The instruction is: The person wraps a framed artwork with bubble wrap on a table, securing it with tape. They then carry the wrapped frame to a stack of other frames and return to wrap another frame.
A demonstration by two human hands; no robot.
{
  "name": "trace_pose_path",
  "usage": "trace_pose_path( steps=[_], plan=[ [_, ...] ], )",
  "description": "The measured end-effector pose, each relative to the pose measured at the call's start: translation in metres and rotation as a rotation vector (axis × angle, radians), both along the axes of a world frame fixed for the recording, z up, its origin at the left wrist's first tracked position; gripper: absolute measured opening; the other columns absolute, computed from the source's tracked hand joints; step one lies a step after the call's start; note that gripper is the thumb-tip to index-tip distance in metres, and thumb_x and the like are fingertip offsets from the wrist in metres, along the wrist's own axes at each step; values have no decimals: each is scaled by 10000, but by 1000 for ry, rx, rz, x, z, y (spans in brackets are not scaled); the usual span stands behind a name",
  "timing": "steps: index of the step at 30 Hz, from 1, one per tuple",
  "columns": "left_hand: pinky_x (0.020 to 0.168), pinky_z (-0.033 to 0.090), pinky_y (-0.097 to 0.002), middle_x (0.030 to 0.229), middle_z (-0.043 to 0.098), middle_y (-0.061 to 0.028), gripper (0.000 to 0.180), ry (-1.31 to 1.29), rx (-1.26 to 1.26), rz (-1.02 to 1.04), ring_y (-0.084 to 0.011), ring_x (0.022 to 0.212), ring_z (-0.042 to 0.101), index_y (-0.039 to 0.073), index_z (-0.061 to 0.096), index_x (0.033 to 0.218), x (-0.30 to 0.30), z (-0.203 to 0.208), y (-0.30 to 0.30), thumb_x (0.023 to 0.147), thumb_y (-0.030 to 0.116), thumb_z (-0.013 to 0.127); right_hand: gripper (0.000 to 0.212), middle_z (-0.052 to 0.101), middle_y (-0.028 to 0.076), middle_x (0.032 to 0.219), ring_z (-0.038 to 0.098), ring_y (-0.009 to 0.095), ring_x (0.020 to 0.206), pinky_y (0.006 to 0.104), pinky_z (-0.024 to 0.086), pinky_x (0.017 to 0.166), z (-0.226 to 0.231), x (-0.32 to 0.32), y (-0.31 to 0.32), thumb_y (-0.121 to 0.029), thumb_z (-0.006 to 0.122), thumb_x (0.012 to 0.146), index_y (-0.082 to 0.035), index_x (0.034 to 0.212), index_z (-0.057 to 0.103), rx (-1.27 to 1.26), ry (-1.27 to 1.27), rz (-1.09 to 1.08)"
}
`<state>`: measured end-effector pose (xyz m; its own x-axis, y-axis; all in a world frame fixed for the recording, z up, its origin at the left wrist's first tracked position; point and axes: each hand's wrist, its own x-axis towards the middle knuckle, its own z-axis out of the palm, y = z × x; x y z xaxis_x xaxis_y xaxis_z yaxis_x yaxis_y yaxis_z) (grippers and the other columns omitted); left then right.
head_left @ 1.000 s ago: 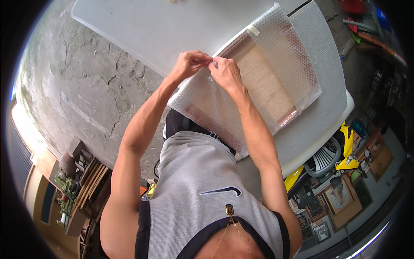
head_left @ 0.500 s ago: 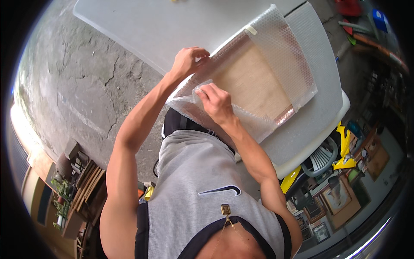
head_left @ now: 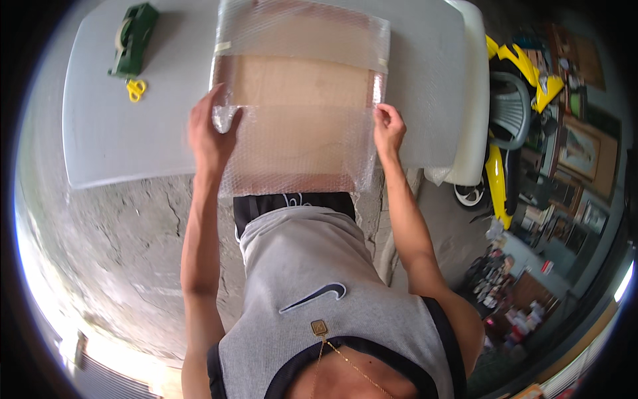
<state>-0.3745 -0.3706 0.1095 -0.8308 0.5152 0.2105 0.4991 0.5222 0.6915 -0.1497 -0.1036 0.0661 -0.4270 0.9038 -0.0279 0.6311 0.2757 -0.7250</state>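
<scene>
A flat framed panel (head_left: 299,83), with a bare tan board showing in the middle, lies on the table. Clear bubble wrap (head_left: 299,143) covers its near part and another flap of wrap goes over its far part. My left hand (head_left: 211,136) rests at the left edge of the panel, thumb and fingers apart, touching the wrap. At the right edge my right hand (head_left: 389,130) pinches the border of the near flap between thumb and fingers. A small strip of tape sticks to the far flap at the left.
The grey table (head_left: 425,86) carries a green tape dispenser (head_left: 135,41) and yellow-handled scissors (head_left: 136,90) at the far left. Right of the table stand a grey plastic chair (head_left: 510,110) and yellow motorbike parts (head_left: 496,179). Cracked concrete floor (head_left: 146,233) lies below.
The near flap has been laid over the panel, covering more board. The panel now sits squarely before me. My right hand moved to the right edge; my left opened along the left edge.
</scene>
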Motion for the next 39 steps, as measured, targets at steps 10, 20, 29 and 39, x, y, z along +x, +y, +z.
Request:
trace_pose_path(
  steps=[10,20,29,39],
  plan=[
    [870,485,-411,1040,662,-180,439,-256,-307,-836,-329,999,625,56,644,1093,127,-128,255,813,394,667,201,711,63,782,642,117,710,257,505,672,-105,72,65,-177,753,779,-13,886,710,-412,240,14],
    [663,527,-414,801,686,-105,276,-113,-463,-935,-281,757,672,111,715,908,136,-101,262,835,366,639,129,684,48,755,618,110,673,241,478,608,-95,60,72,-103,704,761,-11,851,710,-585,87,-94],
    [657,529,-386,821,698,-79,188,-129,-192,-835,-269,733,673,98,711,903,141,-114,245,828,265,670,238,706,132,778,674,170,702,315,515,659,-91,61,60,-249,723,768,-31,863,720,-332,86,-52],
    [632,517,-368,809,671,-62,148,-190,-22,-806,-258,692,650,85,685,923,144,-133,230,811,181,676,305,651,92,631,579,140,559,322,456,558,-82,56,64,-313,736,788,-11,789,698,-343,25,69]
  ],
)
